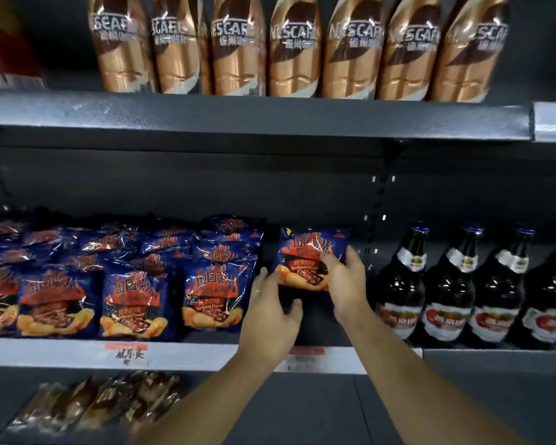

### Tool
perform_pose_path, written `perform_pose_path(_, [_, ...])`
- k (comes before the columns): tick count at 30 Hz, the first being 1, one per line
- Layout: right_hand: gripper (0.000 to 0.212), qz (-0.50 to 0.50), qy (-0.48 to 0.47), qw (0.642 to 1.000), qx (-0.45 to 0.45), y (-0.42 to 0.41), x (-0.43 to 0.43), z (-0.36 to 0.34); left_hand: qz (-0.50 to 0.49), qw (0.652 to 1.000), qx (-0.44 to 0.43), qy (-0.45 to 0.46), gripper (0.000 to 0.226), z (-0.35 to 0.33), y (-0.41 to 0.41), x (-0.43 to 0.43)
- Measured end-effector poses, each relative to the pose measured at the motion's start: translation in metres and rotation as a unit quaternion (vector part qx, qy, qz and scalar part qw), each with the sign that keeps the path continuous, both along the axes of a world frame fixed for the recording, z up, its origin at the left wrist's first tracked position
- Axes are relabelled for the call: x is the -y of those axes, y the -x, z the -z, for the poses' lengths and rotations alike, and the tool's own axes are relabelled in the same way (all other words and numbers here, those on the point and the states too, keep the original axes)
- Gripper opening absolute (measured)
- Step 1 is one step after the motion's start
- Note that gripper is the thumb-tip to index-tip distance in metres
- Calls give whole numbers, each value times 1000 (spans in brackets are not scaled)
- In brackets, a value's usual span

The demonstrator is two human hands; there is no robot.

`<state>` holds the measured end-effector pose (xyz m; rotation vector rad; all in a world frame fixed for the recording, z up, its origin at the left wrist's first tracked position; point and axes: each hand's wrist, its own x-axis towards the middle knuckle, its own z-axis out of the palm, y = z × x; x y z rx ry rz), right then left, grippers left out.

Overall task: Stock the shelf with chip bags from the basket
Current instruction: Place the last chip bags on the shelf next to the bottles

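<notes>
From my remote seat I see both hands up at the middle shelf (206, 356); my right hand (347, 281) grips the chip bag (312, 248) at its lower right side, thumb curled across the printed front and the other fingers hidden behind the packet; my left hand (270, 306) reaches to the bag's lower left corner with fairly straight fingers whose tips touch its edge, the thumb spread apart below and closed on nothing, a ring on one finger; the chip bag stands upright with its front facing me, in the gap between the stocked chip bags (135, 293) on its left and the beer bottles (446, 284) on its right, apart from both; I cannot tell whether its bottom edge rests on the shelf board or hangs just above it; the stocked chip bags fill the left stretch of the same shelf in overlapping rows, blue and red like the held one; a price label (129, 351) sits on the shelf's front rim below them; on the upper shelf (238, 114) a row of coffee bottles (238, 49) stands upright; low at the left lie blurred brown packets (103, 403).
</notes>
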<state>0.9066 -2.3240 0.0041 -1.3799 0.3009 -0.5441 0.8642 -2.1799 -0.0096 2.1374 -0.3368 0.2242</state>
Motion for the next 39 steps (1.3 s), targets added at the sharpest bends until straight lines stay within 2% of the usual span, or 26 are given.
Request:
perform_pose_path(6, [12, 27, 4, 999, -22, -45, 0, 4, 72, 997, 17, 11, 54, 19, -24, 22])
perform_pose_path(12, [13, 25, 24, 997, -64, -104, 5, 30, 29, 998, -59, -3, 61, 38, -54, 22])
perform_pose_path(19, [16, 32, 66, 993, -89, -138, 7, 50, 10, 997, -72, -3, 39, 45, -55, 19])
perform_pose_path(21, [22, 34, 60, 994, -89, -138, 7, 50, 20, 998, -62, -6, 34, 43, -52, 19])
perform_pose_path(25, [48, 27, 28, 996, -81, -128, 8, 48, 15, 998, -60, 18, 31, 38, -49, 20])
perform_pose_path(28, [60, 49, 27, 996, -71, -114, 9, 41, 10, 996, -59, 70, 23, 34, -46, 19])
perform_pose_path(31, [51, 92, 86, 989, -72, -89, 6, 31, 0, 986, -69, 149, 6, 22, -40, 18])
perform_pose_path(36, [14, 91, 79, 993, -12, -43, -16, 23, -4, 971, -76, 226, 9, 5, -27, 10])
perform_pose_path(39, [21, 83, 73, 994, 5, -7, -33, 24, 5, 974, -68, 217, 13, 3, -5, -1])
